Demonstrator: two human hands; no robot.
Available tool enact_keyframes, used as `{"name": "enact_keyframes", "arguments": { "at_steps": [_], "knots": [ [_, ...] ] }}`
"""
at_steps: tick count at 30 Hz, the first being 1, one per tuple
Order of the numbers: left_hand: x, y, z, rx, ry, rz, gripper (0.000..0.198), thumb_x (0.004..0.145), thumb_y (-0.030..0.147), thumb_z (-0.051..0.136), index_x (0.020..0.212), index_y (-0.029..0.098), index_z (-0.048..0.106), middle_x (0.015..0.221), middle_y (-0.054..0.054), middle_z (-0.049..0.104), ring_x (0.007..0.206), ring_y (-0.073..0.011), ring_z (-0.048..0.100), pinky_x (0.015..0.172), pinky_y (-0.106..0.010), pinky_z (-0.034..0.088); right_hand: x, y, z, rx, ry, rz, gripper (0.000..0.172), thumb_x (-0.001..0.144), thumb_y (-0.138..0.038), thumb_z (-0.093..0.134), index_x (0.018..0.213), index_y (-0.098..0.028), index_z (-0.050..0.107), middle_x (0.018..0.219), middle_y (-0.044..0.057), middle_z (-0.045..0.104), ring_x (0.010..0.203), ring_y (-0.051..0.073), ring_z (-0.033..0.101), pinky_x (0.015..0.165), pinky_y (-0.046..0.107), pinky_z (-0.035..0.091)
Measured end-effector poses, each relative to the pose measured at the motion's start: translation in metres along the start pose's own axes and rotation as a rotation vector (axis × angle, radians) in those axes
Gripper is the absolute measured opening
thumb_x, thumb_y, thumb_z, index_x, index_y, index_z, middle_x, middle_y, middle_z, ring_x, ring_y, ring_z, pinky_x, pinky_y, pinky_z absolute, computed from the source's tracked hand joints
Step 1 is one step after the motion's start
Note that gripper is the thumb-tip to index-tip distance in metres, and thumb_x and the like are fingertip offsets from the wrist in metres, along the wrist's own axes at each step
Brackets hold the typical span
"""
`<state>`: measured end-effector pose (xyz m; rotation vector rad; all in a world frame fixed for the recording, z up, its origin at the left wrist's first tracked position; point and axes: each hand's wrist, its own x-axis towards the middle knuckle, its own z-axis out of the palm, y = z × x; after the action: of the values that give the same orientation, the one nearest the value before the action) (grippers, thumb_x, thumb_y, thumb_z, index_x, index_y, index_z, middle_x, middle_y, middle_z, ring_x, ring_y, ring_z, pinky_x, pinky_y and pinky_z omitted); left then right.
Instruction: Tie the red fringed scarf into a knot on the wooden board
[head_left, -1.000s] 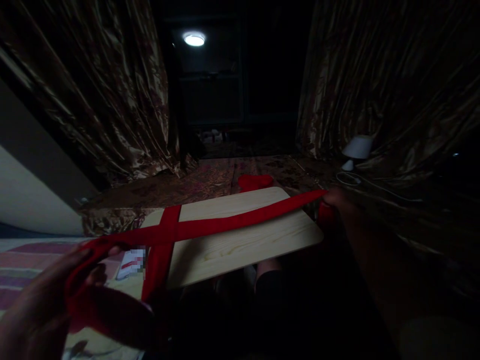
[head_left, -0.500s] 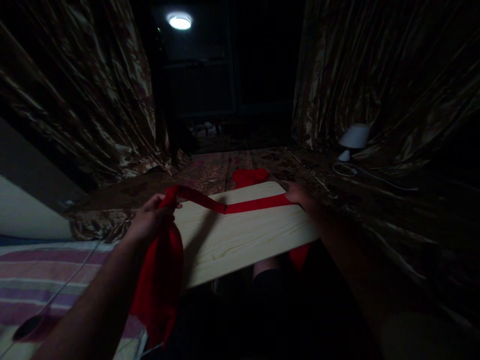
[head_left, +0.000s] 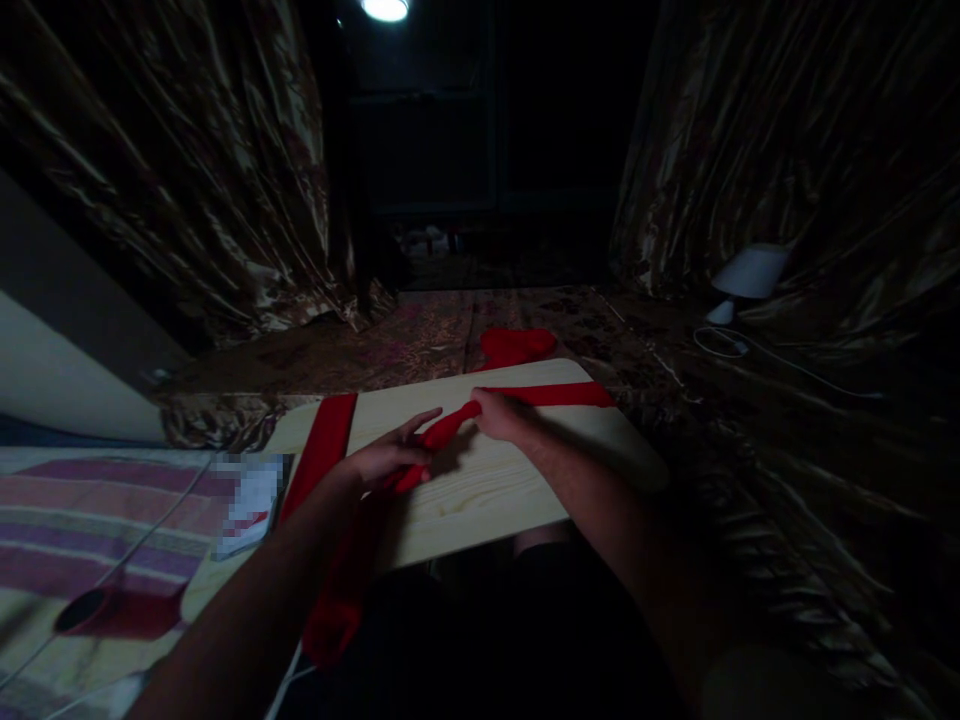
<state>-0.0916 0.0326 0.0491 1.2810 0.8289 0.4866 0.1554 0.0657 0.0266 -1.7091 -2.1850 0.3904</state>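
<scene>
A long red cloth strip (head_left: 445, 429) runs twisted above a pale wooden board (head_left: 480, 475) with rounded corners. My right hand (head_left: 498, 413) is closed around it near the board's middle. My left hand (head_left: 391, 456) has the same strip running through its grip, one finger stretched out. Past the right hand, a flat red band (head_left: 566, 394) lies across the board to its right end. Another red band (head_left: 328, 440) crosses the board's left part. From under my left hand, loose red cloth (head_left: 334, 620) hangs over the near edge.
A red cloth bundle (head_left: 517, 345) lies behind the board. To the left are a striped bedspread (head_left: 45, 540), a red cylinder (head_left: 139, 612) with a dark open end, and a white cable. A white lamp (head_left: 752, 270) stands right, before patterned curtains (head_left: 817, 130).
My right hand has moved left from the board's right end to its middle. My left hand has come right and inward, the strip now twisted between both. The view has shifted slightly.
</scene>
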Motion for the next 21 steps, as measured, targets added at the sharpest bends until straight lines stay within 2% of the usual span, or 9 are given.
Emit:
{"name": "enact_keyframes", "arguments": {
  "at_steps": [2,4,7,11,14,17,21],
  "knots": [
    [-0.008,-0.006,-0.015,0.020,-0.078,-0.090,0.087,0.067,0.023,0.080,0.145,0.020,0.041,0.101,-0.009,0.073,0.061,-0.0144,0.064,0.060,-0.027,0.047,0.001,0.016,-0.011,-0.059,0.048,0.132,0.028,0.091,-0.017,0.057,0.119,-0.021,0.058,0.102,0.010,0.073,0.092,0.025,0.068,0.076,0.030,0.048],
    [-0.014,-0.014,-0.028,0.034,-0.122,-0.129,0.073,0.069,0.028,0.081,0.135,0.015,0.051,0.096,-0.011,0.073,0.063,-0.0153,0.064,0.059,-0.027,0.047,0.001,0.035,-0.022,-0.116,0.096,0.205,0.026,0.093,-0.018,0.054,0.119,-0.019,0.057,0.104,0.013,0.072,0.095,0.025,0.068,0.077,0.030,0.047],
    [-0.021,-0.021,-0.041,0.042,-0.141,-0.103,0.057,0.066,0.026,0.082,0.119,0.015,0.062,0.095,-0.009,0.072,0.076,-0.0174,0.066,0.069,-0.027,0.050,-0.002,0.062,-0.039,-0.245,0.169,0.263,0.028,0.091,-0.014,0.053,0.119,-0.016,0.057,0.112,0.016,0.070,0.103,0.025,0.066,0.084,0.029,0.047],
    [-0.025,-0.017,-0.042,0.152,-0.239,-0.158,0.075,0.061,0.021,0.081,0.131,0.020,0.057,0.088,-0.002,0.070,0.066,-0.0151,0.063,0.060,-0.024,0.047,-0.004,0.092,-0.060,-0.430,0.234,0.316,0.034,0.091,-0.010,0.048,0.123,-0.010,0.058,0.119,0.021,0.067,0.110,0.027,0.064,0.090,0.031,0.047],
    [-0.025,-0.009,-0.043,0.226,-0.206,-0.114,0.084,0.057,0.017,0.080,0.137,0.021,0.053,0.095,-0.003,0.071,0.069,-0.0150,0.062,0.057,-0.022,0.044,0.000,0.110,-0.071,-0.489,0.126,0.340,0.033,0.091,-0.011,0.046,0.119,-0.007,0.064,0.117,0.025,0.068,0.110,0.030,0.065,0.091,0.035,0.048],
    [-0.021,-0.006,-0.052,0.237,-0.088,-0.107,0.070,0.065,0.027,0.078,0.132,0.019,0.058,0.098,-0.006,0.073,0.068,-0.0162,0.062,0.057,-0.024,0.045,0.004,0.121,-0.074,-0.484,-0.058,0.326,0.032,0.088,-0.014,0.052,0.114,-0.007,0.070,0.115,0.023,0.070,0.109,0.029,0.066,0.091,0.035,0.049],
    [-0.011,-0.012,-0.074,0.328,-0.002,-0.229,0.038,0.073,0.047,0.068,0.094,0.016,0.075,0.087,-0.012,0.075,0.067,-0.0222,0.065,0.063,-0.032,0.049,0.004,0.116,-0.065,-0.447,-0.227,0.268,0.038,0.080,-0.013,0.060,0.116,-0.016,0.072,0.118,0.016,0.072,0.106,0.026,0.068,0.088,0.032,0.050]
  ]
}}
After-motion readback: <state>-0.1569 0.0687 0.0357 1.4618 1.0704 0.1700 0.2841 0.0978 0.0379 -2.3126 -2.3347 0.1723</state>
